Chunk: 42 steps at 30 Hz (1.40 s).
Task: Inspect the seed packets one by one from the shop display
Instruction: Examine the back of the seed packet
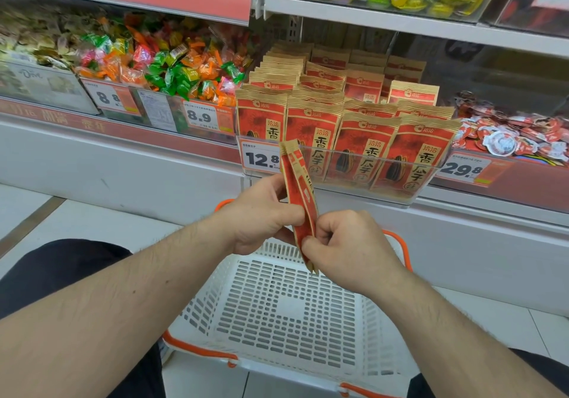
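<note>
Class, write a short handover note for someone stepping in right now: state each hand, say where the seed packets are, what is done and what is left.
Left hand: pinches the upper part of the held packet.
Right hand: pinches its lower edge.
The packet is seen edge-on, held above the white basket, which shows nothing inside.
The remaining seed packets stand in rows in the clear display bin behind the 12.8 price tag.
Done: one packet taken out and in hand.
Left: finish checking it, then go through the others one by one.

Shelf (480,209) carries seed packets (363,154); floor (92,213) bears basket (277,305).
</note>
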### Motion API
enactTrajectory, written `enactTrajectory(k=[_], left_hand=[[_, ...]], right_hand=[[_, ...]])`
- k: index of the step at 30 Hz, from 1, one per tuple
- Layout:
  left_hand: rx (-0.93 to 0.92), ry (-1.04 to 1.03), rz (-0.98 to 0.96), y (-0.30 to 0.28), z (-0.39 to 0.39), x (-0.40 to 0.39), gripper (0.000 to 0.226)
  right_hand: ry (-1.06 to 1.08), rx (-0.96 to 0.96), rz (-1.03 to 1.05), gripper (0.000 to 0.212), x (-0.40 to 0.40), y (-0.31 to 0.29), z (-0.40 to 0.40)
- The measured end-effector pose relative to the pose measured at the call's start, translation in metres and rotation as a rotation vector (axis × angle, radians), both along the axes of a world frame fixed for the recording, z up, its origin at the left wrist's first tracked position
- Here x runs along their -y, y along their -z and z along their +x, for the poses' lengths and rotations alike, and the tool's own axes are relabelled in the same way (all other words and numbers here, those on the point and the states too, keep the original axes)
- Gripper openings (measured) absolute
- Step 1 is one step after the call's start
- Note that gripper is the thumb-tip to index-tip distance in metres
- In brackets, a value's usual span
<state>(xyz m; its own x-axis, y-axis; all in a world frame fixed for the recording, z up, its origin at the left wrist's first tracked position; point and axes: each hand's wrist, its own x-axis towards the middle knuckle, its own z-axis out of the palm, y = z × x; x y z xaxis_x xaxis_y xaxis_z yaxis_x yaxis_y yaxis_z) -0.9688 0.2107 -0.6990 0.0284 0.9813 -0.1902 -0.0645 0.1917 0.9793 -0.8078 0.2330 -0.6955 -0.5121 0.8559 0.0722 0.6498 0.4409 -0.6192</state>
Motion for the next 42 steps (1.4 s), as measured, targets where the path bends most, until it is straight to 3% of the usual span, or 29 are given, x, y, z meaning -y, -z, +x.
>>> enactTrajectory(k=[5, 9, 11, 14, 15, 17, 19, 23, 31, 34, 37, 42], left_hand=[[0.004, 0.043, 0.013, 0.001, -0.005, -0.001, 0.048], [0.113, 0.13, 0.015, 0.001, -0.007, 0.003, 0.048], [0.123, 0.163, 0.029, 0.003, -0.007, 0.004, 0.049], [0.102, 0.166, 0.047, 0.002, -0.007, 0.004, 0.047], [0.094, 0.158, 0.057, 0.002, -0.007, 0.003, 0.046], [0.056, 0.132, 0.088, 0.002, -0.006, 0.002, 0.047], [0.017, 0.108, 0.13, 0.003, -0.004, 0.001, 0.05], [-0.068, 0.041, 0.172, 0.004, -0.002, 0.0, 0.054], [0.039, -0.1, 0.086, 0.0, -0.004, 0.001, 0.019], [0.005, -0.098, 0.085, 0.002, -0.004, 0.0, 0.019], [-0.024, -0.032, 0.081, 0.002, -0.003, 0.002, 0.019], [0.007, -0.039, 0.111, -0.005, -0.001, 0.005, 0.019]], right_hand=[[-0.03, -0.043, -0.058, 0.036, 0.002, -0.005, 0.0], [0.155, -0.312, -0.11, 0.039, -0.01, -0.008, 0.002], [0.232, -0.309, -0.139, 0.039, -0.017, -0.005, 0.003], [0.25, -0.34, -0.325, 0.069, -0.02, -0.001, 0.005], [0.236, -0.385, -0.392, 0.069, -0.021, 0.0, 0.006], [0.209, -0.486, -0.482, 0.045, -0.021, 0.003, 0.006], [0.229, -0.492, -0.442, 0.032, -0.023, 0.006, 0.007], [0.28, -0.458, -0.344, 0.031, -0.025, 0.008, 0.007], [0.179, -0.372, -0.285, 0.031, -0.02, 0.009, 0.004], [0.18, -0.449, -0.25, 0.007, -0.023, 0.006, 0.005], [0.228, -0.58, -0.235, 0.017, -0.025, -0.004, 0.007], [0.19, -0.636, -0.232, 0.021, -0.018, -0.013, 0.007]])
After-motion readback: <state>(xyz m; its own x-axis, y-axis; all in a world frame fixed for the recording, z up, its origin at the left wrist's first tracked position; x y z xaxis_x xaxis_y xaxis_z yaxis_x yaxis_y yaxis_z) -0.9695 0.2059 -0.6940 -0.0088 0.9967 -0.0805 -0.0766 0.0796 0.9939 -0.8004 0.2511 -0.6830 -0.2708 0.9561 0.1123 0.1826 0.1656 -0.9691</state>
